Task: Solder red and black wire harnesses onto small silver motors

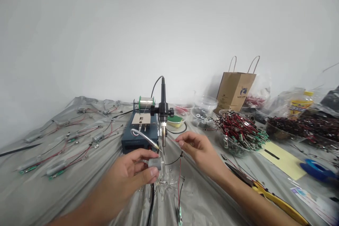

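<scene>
My left hand [134,171] pinches a small grey cylinder [155,163] just below the tip of a soldering iron [163,113] held upright in a clamp. A bent metal solder feed tube [145,137] points at the same spot. Thin black and red wires [179,169] run from the cylinder toward my right hand [198,150], whose fingers are pinched on a wire beside the iron. A blue soldering station [139,135] with a solder spool [145,102] stands behind my hands.
Finished cylinders with wires [60,148] lie spread over the grey plastic sheet [100,180] at left. A clear bowl of wired parts [239,129], small tubs [202,116], a paper bag [235,86], yellow-handled pliers [275,201] and blue tape [316,169] are at right.
</scene>
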`<state>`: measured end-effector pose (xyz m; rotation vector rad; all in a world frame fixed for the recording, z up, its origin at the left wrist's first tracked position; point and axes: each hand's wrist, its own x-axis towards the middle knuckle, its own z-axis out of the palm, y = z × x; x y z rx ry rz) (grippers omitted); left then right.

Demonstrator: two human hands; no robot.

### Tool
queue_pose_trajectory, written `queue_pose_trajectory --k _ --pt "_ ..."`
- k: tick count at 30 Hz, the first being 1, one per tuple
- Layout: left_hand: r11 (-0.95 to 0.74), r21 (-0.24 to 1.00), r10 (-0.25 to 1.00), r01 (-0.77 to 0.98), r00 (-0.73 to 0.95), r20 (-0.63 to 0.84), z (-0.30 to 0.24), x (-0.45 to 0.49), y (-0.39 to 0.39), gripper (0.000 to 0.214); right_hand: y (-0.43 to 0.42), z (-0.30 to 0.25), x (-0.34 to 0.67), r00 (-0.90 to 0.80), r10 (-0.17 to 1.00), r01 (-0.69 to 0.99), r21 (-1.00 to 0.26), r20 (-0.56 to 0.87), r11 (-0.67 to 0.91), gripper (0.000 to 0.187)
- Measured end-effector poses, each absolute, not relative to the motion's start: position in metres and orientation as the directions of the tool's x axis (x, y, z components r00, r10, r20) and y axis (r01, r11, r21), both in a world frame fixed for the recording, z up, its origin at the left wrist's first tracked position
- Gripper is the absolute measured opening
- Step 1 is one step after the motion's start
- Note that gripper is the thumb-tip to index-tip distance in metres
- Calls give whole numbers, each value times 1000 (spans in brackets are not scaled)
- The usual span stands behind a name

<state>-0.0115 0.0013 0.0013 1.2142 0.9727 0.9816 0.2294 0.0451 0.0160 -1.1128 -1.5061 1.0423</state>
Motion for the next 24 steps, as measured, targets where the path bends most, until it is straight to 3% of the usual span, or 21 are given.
queue_pose_trajectory --k 5,15,24 --pt "80 997 946 15 314 -81 3 -20 3 36 41 15 226 -126 966 229 -941 226 250 13" --pt "5 979 961 -203 271 52 -10 -5 16 30 25 22 218 -127 920 330 -859 369 391 21" --pt "-4 981 990 -196 136 31 -9 -5 4 29 11 19 209 -149 852 364 -773 502 519 15"
